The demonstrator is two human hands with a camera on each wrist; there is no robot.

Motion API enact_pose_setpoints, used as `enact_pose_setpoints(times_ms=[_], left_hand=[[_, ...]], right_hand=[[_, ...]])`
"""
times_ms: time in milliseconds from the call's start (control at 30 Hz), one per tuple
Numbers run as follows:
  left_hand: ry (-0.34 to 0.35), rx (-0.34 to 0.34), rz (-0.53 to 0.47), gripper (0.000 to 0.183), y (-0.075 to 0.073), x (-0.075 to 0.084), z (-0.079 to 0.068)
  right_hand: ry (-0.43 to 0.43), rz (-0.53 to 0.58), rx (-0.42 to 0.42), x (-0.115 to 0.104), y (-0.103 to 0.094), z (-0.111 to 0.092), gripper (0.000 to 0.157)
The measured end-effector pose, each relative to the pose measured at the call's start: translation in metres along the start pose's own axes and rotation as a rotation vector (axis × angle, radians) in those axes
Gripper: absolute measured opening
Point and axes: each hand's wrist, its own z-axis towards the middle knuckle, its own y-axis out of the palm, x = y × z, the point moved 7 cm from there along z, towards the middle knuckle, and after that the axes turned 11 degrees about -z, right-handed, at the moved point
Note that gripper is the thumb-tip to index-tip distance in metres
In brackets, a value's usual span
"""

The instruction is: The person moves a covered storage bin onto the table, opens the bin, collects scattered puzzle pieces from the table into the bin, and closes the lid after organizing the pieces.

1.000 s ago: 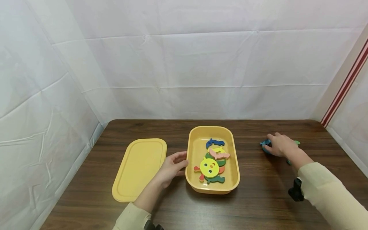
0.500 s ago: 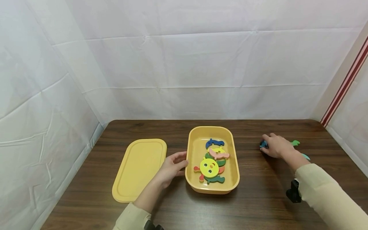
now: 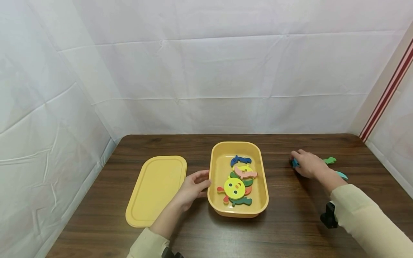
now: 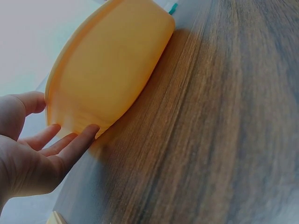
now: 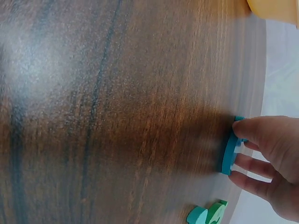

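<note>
My left hand (image 3: 193,188) touches the left side of a yellow plastic bin (image 3: 265,193). In the left wrist view its fingers (image 4: 81,145) are extended against the bin's outer wall, thumb near the rim. Inside the bin lie several flat coloured pieces, among them a round yellow face piece (image 3: 235,188) with red feelers and a pink curved piece (image 3: 246,173). At the table's right, my right hand (image 3: 308,165) pinches a blue curved piece (image 5: 228,151) between thumb and fingers, partly covering it. The piece stands tilted close to the tabletop.
A yellow lid (image 3: 158,190) lies flat left of the bin. Beyond the right hand are a green piece (image 3: 330,160) and a turquoise piece (image 3: 342,175). White sheeting (image 3: 206,71) hangs behind the dark wooden table (image 3: 280,236).
My right hand has shifted slightly left with the blue piece, which is turned up from lying flat. The green and turquoise pieces show more. My left hand and the bin stay put.
</note>
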Motion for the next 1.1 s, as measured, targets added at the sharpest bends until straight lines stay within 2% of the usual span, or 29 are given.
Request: enact_pose_setpoints(times_ms=[333, 533, 700, 900, 1100], left_hand=[[0.007, 0.001, 0.005, 0.045, -0.001, -0.001, 0.002], [0.004, 0.002, 0.011, 0.045, -0.002, -0.002, 0.002], [0.002, 0.001, 0.015, 0.045, -0.001, -0.001, 0.002], [0.005, 0.000, 0.009, 0.045, -0.001, -0.001, 0.001], [-0.001, 0.001, 0.008, 0.045, -0.001, -0.002, 0.001]], right_hand=[[-0.001, 0.008, 0.016, 0.000, 0.000, -0.001, 0.030], [0.099, -0.013, 0.035, 0.003, -0.001, -0.001, 0.042], [0.181, -0.019, 0.001, 0.007, 0.003, 0.000, 0.049], [0.212, -0.004, -0.040, 0.010, 0.007, 0.001, 0.054], [0.211, -0.009, -0.029, 0.007, 0.009, 0.003, 0.050]])
